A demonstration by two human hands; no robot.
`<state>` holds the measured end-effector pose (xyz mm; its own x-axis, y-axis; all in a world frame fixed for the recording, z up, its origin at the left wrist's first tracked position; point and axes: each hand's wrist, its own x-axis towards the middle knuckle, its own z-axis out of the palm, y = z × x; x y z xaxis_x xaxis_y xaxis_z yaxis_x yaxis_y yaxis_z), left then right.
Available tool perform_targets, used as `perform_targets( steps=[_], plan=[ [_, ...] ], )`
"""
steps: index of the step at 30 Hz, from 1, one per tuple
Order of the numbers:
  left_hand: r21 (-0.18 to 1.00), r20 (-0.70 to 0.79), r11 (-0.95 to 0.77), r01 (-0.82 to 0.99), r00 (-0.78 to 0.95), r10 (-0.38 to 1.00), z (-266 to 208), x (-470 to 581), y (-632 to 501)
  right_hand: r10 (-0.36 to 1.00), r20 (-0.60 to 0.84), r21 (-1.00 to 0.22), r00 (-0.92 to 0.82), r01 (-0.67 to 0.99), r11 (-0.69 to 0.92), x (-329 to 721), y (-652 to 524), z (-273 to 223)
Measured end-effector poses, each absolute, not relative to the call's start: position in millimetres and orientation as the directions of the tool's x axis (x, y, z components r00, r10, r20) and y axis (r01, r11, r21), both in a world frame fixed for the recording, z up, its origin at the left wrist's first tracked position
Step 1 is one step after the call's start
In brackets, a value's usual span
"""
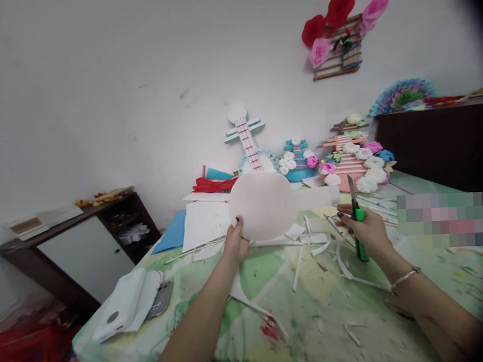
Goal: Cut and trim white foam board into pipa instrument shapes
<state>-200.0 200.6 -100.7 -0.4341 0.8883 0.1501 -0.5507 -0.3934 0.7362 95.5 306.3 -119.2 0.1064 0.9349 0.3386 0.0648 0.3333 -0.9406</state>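
My left hand (236,240) pinches the near left edge of a white foam board cutout (262,205), which has a rounded body and a straight neck pointing right. The cutout is held up above the table, its broad face toward me. In my right hand (369,231) is a green utility knife (359,229), its blade out and pointing up, apart from the cutout, close to the end of the neck. White offcut strips (298,269) lie on the table below and between my hands.
A green patterned cloth covers the table (312,327). Behind the cutout stands a white lute-shaped craft (247,138), with flowered crafts (350,163) to its right. White sheets (205,222) lie left, a phone (159,301) nearer me. A dark cabinet (76,252) stands beyond the table's left side.
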Motion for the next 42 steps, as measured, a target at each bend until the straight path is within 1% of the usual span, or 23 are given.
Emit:
perform_targets(
  steps=[2, 5, 7, 11, 16, 20, 25, 30, 35, 38, 40, 42],
  plan=[
    [0.727, 0.128, -0.348, -0.592, -0.381, 0.916, -100, -200, 201, 0.949, 0.305, -0.951, 0.074, 0.082, 0.299, 95, 305, -116],
    [0.694, 0.054, -0.225, -0.684, -0.262, 0.964, -102, -203, 201, 0.958, 0.282, -0.956, 0.048, 0.093, 0.277, 93, 302, -113],
    [0.672, 0.018, -0.182, -0.718, -0.230, 0.973, -103, -205, 201, 0.959, 0.281, -0.957, 0.039, 0.088, 0.277, 92, 301, -113],
    [0.658, 0.026, -0.211, -0.723, -0.259, 0.966, -106, -205, 203, 0.953, 0.301, -0.952, 0.028, 0.076, 0.298, 91, 300, -114],
    [0.645, 0.046, -0.292, -0.706, -0.345, 0.937, -111, -198, 203, 0.939, 0.345, -0.935, -0.013, 0.082, 0.345, 88, 296, -112],
    [0.654, 0.063, -0.313, -0.689, -0.363, 0.930, -115, -189, 200, 0.927, 0.370, -0.923, -0.053, 0.094, 0.374, 83, 288, -108],
    [0.668, 0.038, -0.278, -0.690, -0.342, 0.939, -121, -167, 198, 0.909, 0.400, -0.898, -0.119, 0.144, 0.415, 70, 271, -105],
    [0.674, -0.011, -0.179, -0.716, -0.252, 0.968, -128, -137, 191, 0.864, 0.454, -0.855, -0.220, 0.166, 0.491, 53, 250, -107],
    [0.696, -0.001, -0.087, -0.713, -0.122, 0.993, -132, -121, 182, 0.846, 0.514, -0.808, -0.145, 0.249, 0.534, 47, 238, -106],
    [0.716, -0.017, -0.036, -0.697, -0.069, 0.997, -133, -121, 181, 0.839, 0.530, -0.800, -0.124, 0.254, 0.544, 48, 236, -104],
    [0.730, -0.025, -0.043, -0.682, -0.090, 0.996, -133, -124, 183, 0.837, 0.535, -0.802, -0.116, 0.239, 0.547, 49, 235, -102],
    [0.767, -0.001, -0.127, -0.629, -0.199, 0.980, -130, -130, 186, 0.836, 0.537, -0.806, -0.111, 0.224, 0.548, 50, 235, -101]
  ],
)
